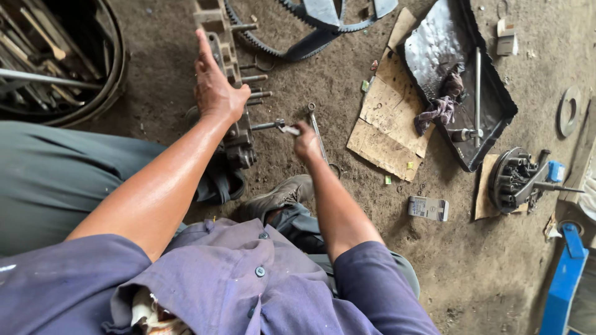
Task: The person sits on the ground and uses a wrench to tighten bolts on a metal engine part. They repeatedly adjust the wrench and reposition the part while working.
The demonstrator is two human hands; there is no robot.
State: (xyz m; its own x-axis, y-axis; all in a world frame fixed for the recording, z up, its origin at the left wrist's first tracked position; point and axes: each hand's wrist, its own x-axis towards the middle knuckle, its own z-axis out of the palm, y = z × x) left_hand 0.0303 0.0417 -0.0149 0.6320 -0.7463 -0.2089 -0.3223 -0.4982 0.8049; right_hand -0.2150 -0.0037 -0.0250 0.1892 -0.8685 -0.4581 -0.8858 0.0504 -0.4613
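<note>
Engine block [231, 74] steadied by left hand [214, 93].

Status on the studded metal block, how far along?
Done: block stands on the dirt floor, steadied by the left hand. In hand: right hand has a small wrench on the lowest stud. Left: three more studs stick out above, no tool on them.

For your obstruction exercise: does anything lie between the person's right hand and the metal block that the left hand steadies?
Nothing visible does. The right hand holds a tool against a stud on the metal block, under the left hand.
</note>
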